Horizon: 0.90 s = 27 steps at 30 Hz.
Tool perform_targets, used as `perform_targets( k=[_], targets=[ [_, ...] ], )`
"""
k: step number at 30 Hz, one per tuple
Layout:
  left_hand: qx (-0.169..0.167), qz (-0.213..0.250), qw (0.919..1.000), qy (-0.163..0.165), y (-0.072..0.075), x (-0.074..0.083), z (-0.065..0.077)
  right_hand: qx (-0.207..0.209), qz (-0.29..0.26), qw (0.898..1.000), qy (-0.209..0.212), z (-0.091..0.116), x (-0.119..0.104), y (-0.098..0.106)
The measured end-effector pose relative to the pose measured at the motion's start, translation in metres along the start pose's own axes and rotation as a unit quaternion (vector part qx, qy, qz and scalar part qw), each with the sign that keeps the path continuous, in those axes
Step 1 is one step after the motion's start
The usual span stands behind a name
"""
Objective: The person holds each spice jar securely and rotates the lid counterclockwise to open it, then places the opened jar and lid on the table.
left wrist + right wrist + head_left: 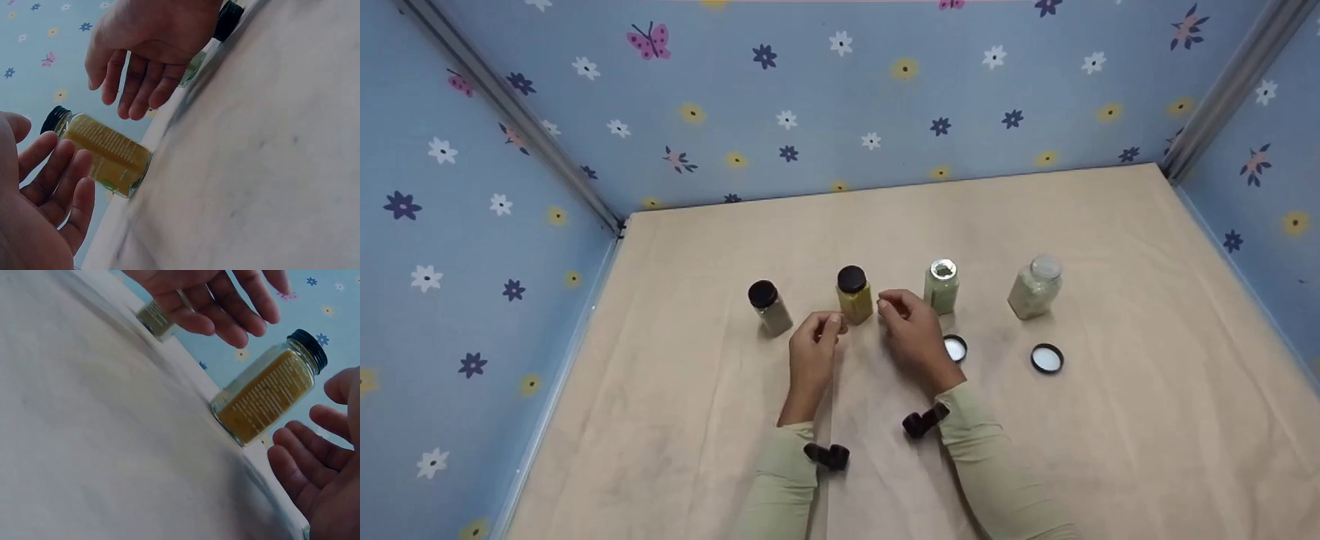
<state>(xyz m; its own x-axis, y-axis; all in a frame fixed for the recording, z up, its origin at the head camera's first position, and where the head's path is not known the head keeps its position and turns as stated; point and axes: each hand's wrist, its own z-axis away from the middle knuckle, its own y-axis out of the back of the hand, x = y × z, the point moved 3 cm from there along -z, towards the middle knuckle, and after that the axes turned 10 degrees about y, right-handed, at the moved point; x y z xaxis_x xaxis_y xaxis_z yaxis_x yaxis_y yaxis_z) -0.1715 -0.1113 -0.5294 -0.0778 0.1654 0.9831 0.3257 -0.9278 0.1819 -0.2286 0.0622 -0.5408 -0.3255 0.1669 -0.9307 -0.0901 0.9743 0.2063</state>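
Between my two hands stands a glass jar of yellow-brown powder (855, 301), upright, its black lid (851, 278) on. My left hand (814, 346) is at the jar's left front, fingers loosely bent and holding nothing. On the other side, my right hand (911, 330) hovers with relaxed, slightly curved fingers, also holding nothing. The right wrist view shows the printed label on the powder jar (267, 396), with fingers apart from the glass on both sides. In the left wrist view the jar (107, 154) appears beyond the left fingertips (84, 194).
Left of the hands is a black-lidded jar of greyish powder (774, 316). To the right stand a lidless green jar (941, 292) and a pale jar (1035, 289). Black lids with white insides, one partly behind the right hand (956, 348), another farther right (1047, 358), lie on the cloth.
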Motion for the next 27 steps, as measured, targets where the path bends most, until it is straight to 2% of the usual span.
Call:
perform_targets(
  k=[3,6,11,17,21,27],
  targets=[
    [0.006,0.01,0.9999,-0.002,0.001,0.002,-0.004,-0.036,0.0,0.999,0.019,0.0,-0.001,-0.003],
    [0.004,0.021,0.9998,-0.006,0.001,0.004,-0.008,-0.05,0.007,0.998,0.034,-0.002,-0.002,-0.004],
    [-0.005,0.032,0.9995,0.001,-0.003,0.006,-0.012,-0.035,0.026,0.998,0.039,-0.003,-0.001,-0.003],
    [-0.017,0.055,0.9982,0.014,-0.003,0.004,-0.017,-0.036,0.018,0.999,0.006,0.005,0.008,-0.005],
    [-0.022,0.063,0.9978,0.005,-0.001,0.004,-0.023,-0.033,0.015,0.999,-0.008,0.004,0.013,-0.005],
    [-0.002,0.071,0.9974,-0.01,0.004,0.007,-0.029,-0.031,0.017,0.999,-0.011,-0.006,0.011,-0.005]
  ],
)
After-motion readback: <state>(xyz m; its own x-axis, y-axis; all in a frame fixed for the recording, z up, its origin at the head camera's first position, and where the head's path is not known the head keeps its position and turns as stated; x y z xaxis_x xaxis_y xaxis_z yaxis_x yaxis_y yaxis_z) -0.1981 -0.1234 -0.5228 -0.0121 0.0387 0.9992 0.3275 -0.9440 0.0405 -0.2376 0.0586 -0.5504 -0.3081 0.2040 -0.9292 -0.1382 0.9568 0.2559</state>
